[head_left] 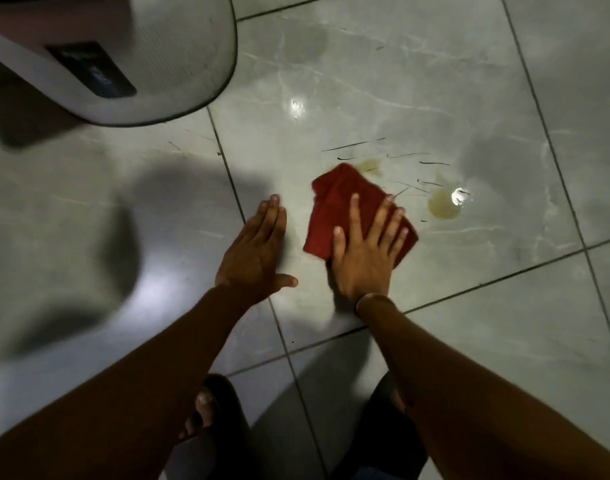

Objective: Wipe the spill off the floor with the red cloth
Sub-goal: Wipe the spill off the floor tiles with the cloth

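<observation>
A folded red cloth (334, 202) lies on the grey tiled floor (383, 98). My right hand (366, 251) presses flat on the cloth's near half, fingers spread. A yellowish puddle (444, 205) sits to the right of the cloth, apart from it. A fainter yellowish smear (371, 166) shows just past the cloth's far corner. My left hand (257, 252) rests flat on the bare floor to the left of the cloth, fingers together, holding nothing.
A grey-white appliance with a mesh side and a dark panel (123, 57) stands at the upper left. Dark scratch marks (355, 144) cross the tile beyond the cloth. My feet in dark sandals (206, 414) are at the bottom.
</observation>
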